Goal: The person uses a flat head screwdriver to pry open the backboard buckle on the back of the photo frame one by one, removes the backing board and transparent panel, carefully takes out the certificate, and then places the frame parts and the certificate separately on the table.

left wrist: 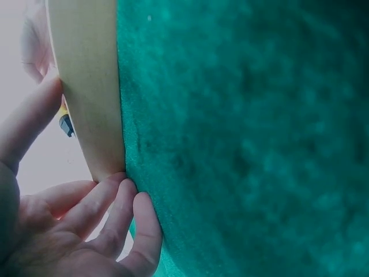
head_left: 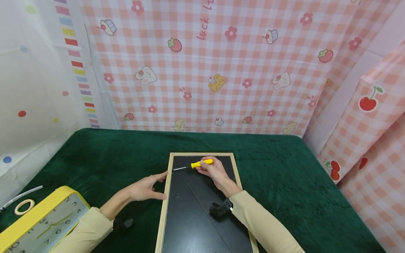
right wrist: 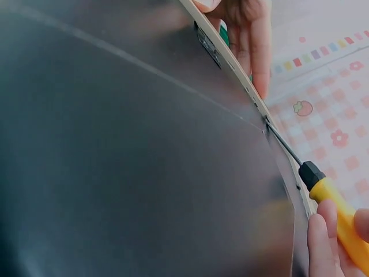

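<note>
A picture frame with a pale wooden rim (head_left: 164, 214) lies back side up, its black backing board (head_left: 190, 225) showing. My right hand (head_left: 218, 177) grips a yellow-handled screwdriver (head_left: 202, 163), shaft pointing left. In the right wrist view, the tip of the screwdriver (right wrist: 331, 202) is at the rim's inner edge, among small dark tabs. My left hand (head_left: 143, 188) rests against the outer left side of the frame. In the left wrist view, the thumb and extended fingertips of that hand (left wrist: 81, 231) touch the wooden side, spread apart along it.
A yellow square clock (head_left: 47, 225) lies at the near left, partly behind the left sleeve. Beside it are a cream tape ring (head_left: 24, 207) and a white cable (head_left: 23, 196). Dark green cloth (head_left: 300, 196) covers the table, and a checked curtain (head_left: 202, 112) hangs behind.
</note>
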Motion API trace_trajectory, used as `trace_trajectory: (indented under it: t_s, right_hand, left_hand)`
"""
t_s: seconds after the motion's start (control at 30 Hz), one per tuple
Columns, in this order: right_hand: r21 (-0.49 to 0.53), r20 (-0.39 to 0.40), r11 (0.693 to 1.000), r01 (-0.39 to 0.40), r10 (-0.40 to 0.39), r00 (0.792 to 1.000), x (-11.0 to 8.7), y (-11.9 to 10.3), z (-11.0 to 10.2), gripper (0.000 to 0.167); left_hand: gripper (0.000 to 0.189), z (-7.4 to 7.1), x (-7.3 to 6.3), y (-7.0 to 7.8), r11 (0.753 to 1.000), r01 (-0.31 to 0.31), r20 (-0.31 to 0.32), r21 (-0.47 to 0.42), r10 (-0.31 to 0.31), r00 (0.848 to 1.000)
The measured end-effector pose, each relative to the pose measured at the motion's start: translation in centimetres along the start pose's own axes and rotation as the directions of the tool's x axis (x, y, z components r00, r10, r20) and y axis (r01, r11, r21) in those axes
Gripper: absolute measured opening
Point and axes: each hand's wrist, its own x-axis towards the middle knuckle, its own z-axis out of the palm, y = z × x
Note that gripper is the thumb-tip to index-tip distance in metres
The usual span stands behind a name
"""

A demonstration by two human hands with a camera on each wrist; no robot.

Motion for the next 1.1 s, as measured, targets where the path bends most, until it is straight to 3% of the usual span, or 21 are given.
trace_trajectory:
  t_s: [0.8,0.97,1.1]
  right_hand:
    - [0.02,0.03,0.999,0.041,-0.041,0.999,0.3,-0.4,0.8,0.039]
    - [0.007,0.028,0.993,0.114,-0.114,0.993,0.3,-0.7,1.5,0.035]
    - [-0.07,0.023,0.977,0.203,-0.202,0.979,0.2,-1.2,2.3,0.028]
  left_hand:
    - [0.083,0.2,-0.1,0.1,1.0,0.018,0.002,0.017,-0.018,1.0]
    - [0.084,0.1,-0.1,0.1,1.0,0.024,0.0,0.017,-0.024,1.0]
    - [0.084,-0.1,-0.1,0.1,1.0,0.024,-0.002,0.021,-0.024,1.0]
